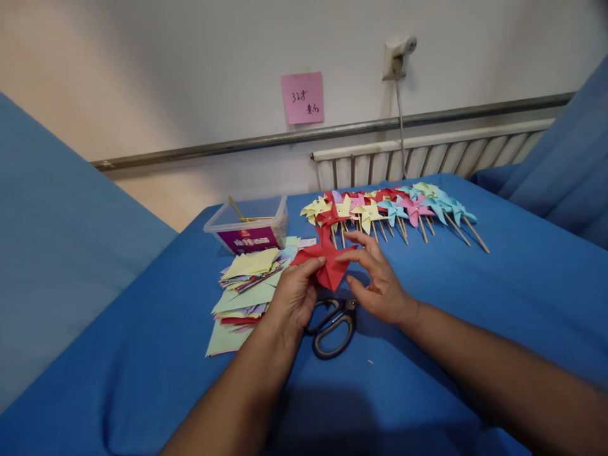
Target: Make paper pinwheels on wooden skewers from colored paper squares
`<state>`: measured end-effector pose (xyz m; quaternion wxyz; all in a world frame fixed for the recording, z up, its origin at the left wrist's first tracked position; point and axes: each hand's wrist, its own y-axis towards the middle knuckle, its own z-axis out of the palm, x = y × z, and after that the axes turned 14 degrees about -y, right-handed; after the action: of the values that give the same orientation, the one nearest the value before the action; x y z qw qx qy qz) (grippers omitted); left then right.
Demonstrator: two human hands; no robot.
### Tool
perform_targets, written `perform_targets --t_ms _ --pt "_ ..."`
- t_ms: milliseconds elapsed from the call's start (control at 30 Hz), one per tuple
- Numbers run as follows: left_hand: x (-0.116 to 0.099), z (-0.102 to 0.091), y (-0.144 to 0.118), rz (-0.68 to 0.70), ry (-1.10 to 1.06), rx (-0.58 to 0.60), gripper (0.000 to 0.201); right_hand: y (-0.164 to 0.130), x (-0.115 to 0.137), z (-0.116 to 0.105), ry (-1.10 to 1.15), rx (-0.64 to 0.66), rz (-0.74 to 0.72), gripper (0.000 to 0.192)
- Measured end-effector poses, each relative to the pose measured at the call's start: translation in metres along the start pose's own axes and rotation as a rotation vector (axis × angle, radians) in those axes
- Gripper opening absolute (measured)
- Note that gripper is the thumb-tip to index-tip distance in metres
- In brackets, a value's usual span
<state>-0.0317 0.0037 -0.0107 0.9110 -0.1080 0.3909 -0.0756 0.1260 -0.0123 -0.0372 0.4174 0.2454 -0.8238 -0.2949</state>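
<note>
From my distant place I look through the head camera, and I see a red paper pinwheel head [332,271] in the middle, held above the blue cloth [451,291]. The left hand [298,285] grasps it: the thumb presses near the centre of the folded blades. The right hand [380,288] is grasping nothing; its fingers are bent and parted, with the index fingertip at the right blade, but I cannot tell if it touches the paper. Just below the hands lies a pair of scissors [332,324] with dark handles, whose cutting part is hidden from me. To the left of the left hand there is an uneven pile of coloured paper [247,297], with yellow, green, red and purple pieces. Behind this pile stands a clear plastic box [281,229] with a purple label [249,240], and some thin sticks [243,218] are in it. Farther back, to the right, many finished pinwheels [369,215] on sticks lie close together. On the wall [209,82] I notice a pink handwritten note [303,113], and to its right a power socket [389,60], above the white radiator [437,135].
</note>
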Motion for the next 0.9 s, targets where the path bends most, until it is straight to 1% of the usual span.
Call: perform_targets --t_ms 67,133,233,300,400,467,600,900 --pt "0.000 -0.001 0.000 -0.016 -0.017 0.016 0.019 0.001 0.001 -0.001 -0.042 0.017 -0.038 0.036" --pt "0.000 -0.002 0.000 -0.025 -0.023 0.031 0.019 0.001 0.001 0.000 -0.067 0.017 -0.036 0.025" --pt "0.002 -0.001 -0.002 -0.042 -0.018 0.027 0.019 0.002 0.000 0.001 -0.041 -0.002 0.012 0.007" --pt "0.004 0.002 -0.003 -0.049 -0.009 0.009 0.019 0.002 -0.001 0.002 0.007 -0.016 0.068 0.001" --pt "0.006 0.004 -0.005 -0.065 0.021 0.003 0.018 0.003 -0.004 0.003 0.057 -0.021 0.161 0.008" --pt "0.007 0.005 -0.006 -0.079 0.041 0.007 0.019 0.003 -0.006 0.004 0.061 -0.029 0.197 0.010" --pt "0.008 0.004 -0.005 -0.085 0.060 0.007 0.022 0.005 -0.009 0.005 0.034 -0.042 0.224 0.013" --pt "0.008 0.003 -0.005 -0.076 0.090 0.041 0.027 0.005 -0.009 0.006 0.015 -0.020 0.243 0.014"
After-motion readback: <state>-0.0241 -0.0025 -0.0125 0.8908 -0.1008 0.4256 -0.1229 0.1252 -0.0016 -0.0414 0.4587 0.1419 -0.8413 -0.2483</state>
